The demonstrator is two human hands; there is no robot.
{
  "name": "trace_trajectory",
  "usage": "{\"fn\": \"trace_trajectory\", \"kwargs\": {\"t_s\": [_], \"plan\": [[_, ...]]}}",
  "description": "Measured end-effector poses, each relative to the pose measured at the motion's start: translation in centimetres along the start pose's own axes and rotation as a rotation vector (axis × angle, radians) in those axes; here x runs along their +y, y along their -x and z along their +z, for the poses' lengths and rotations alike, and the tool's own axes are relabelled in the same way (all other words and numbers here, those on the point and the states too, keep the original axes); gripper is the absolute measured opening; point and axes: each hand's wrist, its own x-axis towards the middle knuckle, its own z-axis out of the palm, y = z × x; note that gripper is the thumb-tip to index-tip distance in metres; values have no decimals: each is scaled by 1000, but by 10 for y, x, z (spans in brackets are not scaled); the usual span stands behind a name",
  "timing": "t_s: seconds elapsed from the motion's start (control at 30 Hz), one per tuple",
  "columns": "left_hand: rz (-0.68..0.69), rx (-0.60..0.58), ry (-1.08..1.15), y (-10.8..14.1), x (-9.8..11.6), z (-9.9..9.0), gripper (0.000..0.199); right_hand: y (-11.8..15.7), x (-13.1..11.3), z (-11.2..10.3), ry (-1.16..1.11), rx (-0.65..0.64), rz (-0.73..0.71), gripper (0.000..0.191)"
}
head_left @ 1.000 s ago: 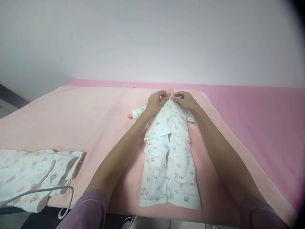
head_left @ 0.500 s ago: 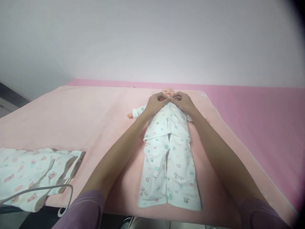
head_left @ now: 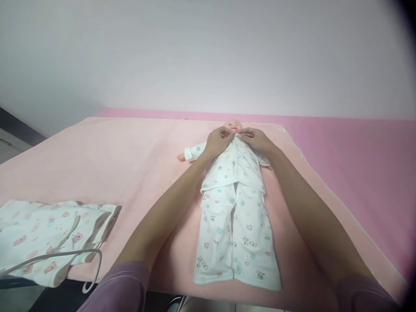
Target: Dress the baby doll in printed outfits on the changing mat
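While the doll (head_left: pixel 233 124) lies on its back on the pink mat (head_left: pixel 143 151), head away from the person, both hands meet at the collar (head_left: pixel 237 134) of its printed top (head_left: pixel 222 171), just below the chin. Thumb and fingertips of the left hand (head_left: pixel 219 141) are drawn narrow and seem to pinch one edge of the neckline; the right hand (head_left: pixel 258 141) does much the same just beside it, though the exact grip is too small to make out. Working the collar well probably calls for a light pinch close to the edge, so the soft cloth lies flat rather than bunching, with both sides at equal height and the front opening (head_left: pixel 236 162) straight down the chest. Pressing down on the neck or tugging sideways could slide the doll or skew the top over the matching trousers (head_left: pixel 214 238), which lie smooth below it. Forearms are best held clear of the sleeves. The folded cloth (head_left: pixel 32 225) and pale cable (head_left: pixel 55 255) sit well apart, at the near left.
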Motion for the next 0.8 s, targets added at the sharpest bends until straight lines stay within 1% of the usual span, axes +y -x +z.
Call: {"fn": "trace_trajectory", "kwargs": {"t_s": [0.13,0.23,0.33,0.5,0.57,0.63,0.73,0.8], "plan": [[-11,-27,11,3,3,-1,16,3,-6,3,-5,27,28,37],[-30,-42,27,4,5,-2,10,6,-10,5,-12,38,39,38],[-53,-48,40,5,6,-4,6,9,-13,6,-23,48,18,41],[-143,-70,90,2,5,-7,17,11,-13,8,77,109,-31,47],[-199,-81,122,1,2,-8,18,10,-12,9,108,141,-12,51],[-274,-67,169,0,0,-10,24,10,-11,11,114,169,15,53],[-358,-25,213,0,-2,-11,39,9,-7,15,140,222,26,48],[-369,-12,209,0,-3,-10,42,9,-4,18,184,269,12,41]]}}
